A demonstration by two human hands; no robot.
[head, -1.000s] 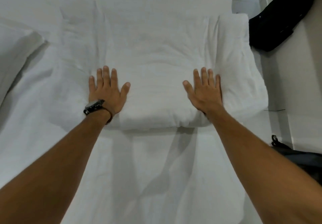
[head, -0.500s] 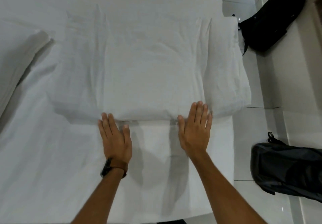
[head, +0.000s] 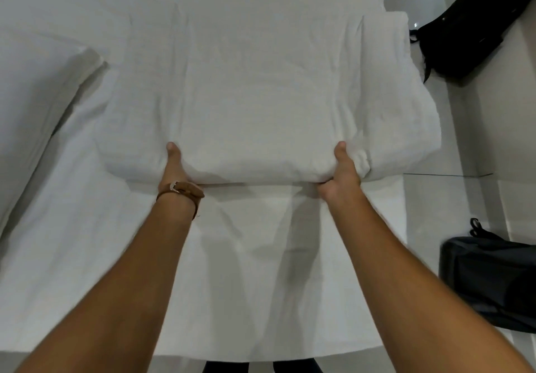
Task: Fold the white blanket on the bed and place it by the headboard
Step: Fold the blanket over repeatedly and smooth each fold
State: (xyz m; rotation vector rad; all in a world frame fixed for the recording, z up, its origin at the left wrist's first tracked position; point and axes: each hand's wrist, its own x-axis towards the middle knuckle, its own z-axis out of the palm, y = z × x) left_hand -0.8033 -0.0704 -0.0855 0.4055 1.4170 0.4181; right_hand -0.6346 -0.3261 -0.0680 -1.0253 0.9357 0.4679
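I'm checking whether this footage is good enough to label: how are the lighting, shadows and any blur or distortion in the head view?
Head view: soft, even light; the white blanket is nearly washed out, its folds faint. Both forearms cast pale shadows on the bed sheet. The left hand and right hand look sharp. Wide-angle bending shows at the edges, and a small glare spot lies on the floor near the black bag.

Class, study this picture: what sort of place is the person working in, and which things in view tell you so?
Most likely a bedroom, perhaps a hotel or guest room. A bed with a white sheet fills the view, with a pillow at one side and a folded white blanket on top. Two dark bags sit on the tiled floor beside it.
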